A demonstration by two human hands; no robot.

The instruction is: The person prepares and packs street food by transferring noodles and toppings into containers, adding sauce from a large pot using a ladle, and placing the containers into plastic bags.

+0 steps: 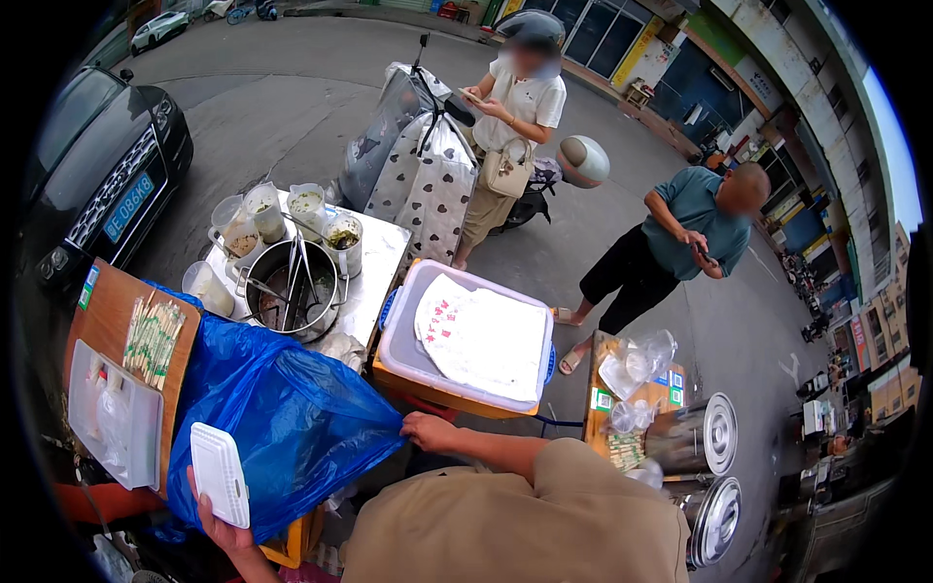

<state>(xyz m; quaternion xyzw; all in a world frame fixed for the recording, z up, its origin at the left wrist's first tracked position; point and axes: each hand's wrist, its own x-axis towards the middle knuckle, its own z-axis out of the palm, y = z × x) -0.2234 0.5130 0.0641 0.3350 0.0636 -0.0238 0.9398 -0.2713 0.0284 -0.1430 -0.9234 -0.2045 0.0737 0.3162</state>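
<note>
In my left hand [220,525] at the lower left is a closed white takeout box [221,474], held upright with the fingers at its lower edge. My right hand [426,430] pinches the right edge of a large blue plastic bag [292,403], which is stretched out beside the tables. Right behind that hand stands a lilac plastic tub [401,364] covered by a white cloth [486,335] with red print. To the left of the box, a clear bin [148,437] holds bottles or bags. Bundled wrapped chopsticks [154,338] lie on a wooden board [107,311].
A steel pot [292,290] with utensils and several tubs of condiments stand on a white table [384,243]. At right are lidded steel pots [695,434] and a board of plastic bags [637,364]. Two people stand beyond, near a scooter [428,185]. Another forearm [107,502] shows at left.
</note>
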